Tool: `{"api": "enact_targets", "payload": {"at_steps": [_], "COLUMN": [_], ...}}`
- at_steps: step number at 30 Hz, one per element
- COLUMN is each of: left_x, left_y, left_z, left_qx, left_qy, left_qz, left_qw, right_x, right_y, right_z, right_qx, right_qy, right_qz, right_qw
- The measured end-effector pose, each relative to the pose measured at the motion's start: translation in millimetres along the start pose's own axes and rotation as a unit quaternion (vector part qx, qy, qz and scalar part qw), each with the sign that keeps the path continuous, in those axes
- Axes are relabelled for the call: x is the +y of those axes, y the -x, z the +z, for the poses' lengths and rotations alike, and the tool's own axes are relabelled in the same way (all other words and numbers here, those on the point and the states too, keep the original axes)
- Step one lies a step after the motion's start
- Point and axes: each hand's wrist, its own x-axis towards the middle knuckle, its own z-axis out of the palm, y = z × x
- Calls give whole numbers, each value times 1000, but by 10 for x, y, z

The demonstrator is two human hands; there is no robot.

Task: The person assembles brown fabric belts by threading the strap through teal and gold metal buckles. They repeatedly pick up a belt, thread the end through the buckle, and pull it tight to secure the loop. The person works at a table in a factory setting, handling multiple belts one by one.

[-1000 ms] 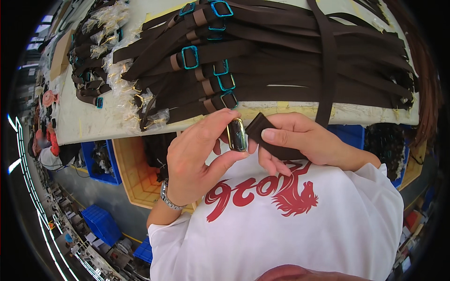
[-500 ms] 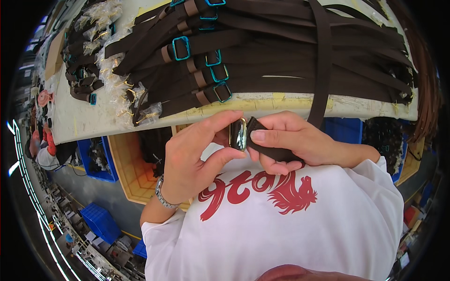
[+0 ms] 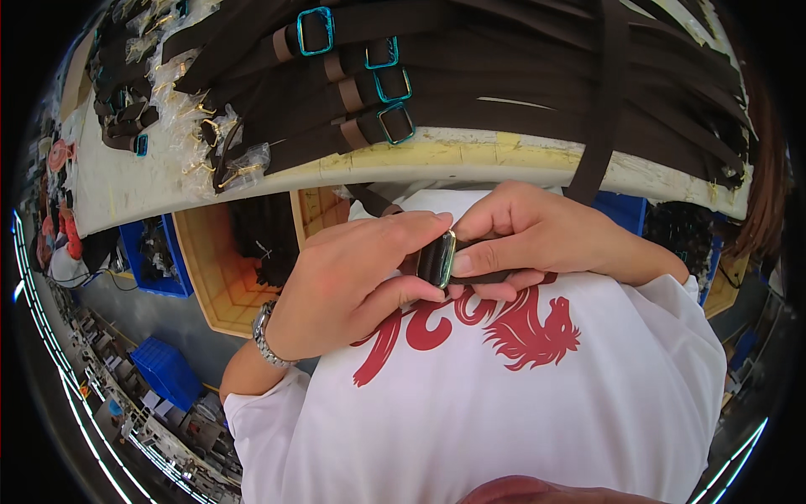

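Note:
In front of my chest, the thumb and fingers of my left hand (image 3: 348, 273) pinch a shiny metal slide buckle (image 3: 452, 245) by its ends. Dark brown webbing strap (image 3: 431, 262) lies in the buckle. My right hand (image 3: 546, 231) is closed beside the buckle, its thumb pressed near the frame and its fingers around a dark strap end, mostly hidden by the hand. Whether that end passes through the buckle cannot be made out. Beyond my hands, the table (image 3: 453, 158) carries many dark straps (image 3: 504, 71) with blue-green-looking buckles (image 3: 395, 123).
Clear plastic-wrapped gold-coloured hardware (image 3: 243, 164) lies along the table's left part. One strap (image 3: 600, 126) hangs over the near edge. Beneath stand a yellow bin (image 3: 206, 286) and a blue bin (image 3: 178, 265). A blue crate (image 3: 165, 370) sits on the floor at left.
My right hand has moved in against the buckle, and less of the strap end shows. The buckle has turned slightly. The table sits higher in the view.

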Motion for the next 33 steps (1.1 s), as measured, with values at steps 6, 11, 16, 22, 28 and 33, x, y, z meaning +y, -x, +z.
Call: {"api": "enact_targets", "payload": {"at_steps": [6, 11, 16, 22, 28, 33], "left_x": [-79, -210, -168, -182, -34, -8], "left_y": [11, 48, -46, -107, -69, -98], "left_z": [68, 215, 69, 33, 73, -34], "left_qx": [-11, 28, 68, 112, 96, 11], "left_qy": [50, 176, 74, 14, 3, -33], "left_qz": [-24, -91, -14, 47, -7, -5], "left_qw": [998, 980, 995, 992, 995, 999], "right_x": [198, 193, 192, 253, 276, 355], "right_y": [-48, -115, -113, -263, -200, -239], "right_z": [16, 37, 15, 69, 25, 14], "right_qx": [23, 33, 106, 145, 106, 110], "right_qy": [-22, -72, 54, 61, 56, 126], "right_qz": [-63, -58, -154, -307, -245, -307], "right_qw": [998, 995, 981, 939, 962, 937]}}
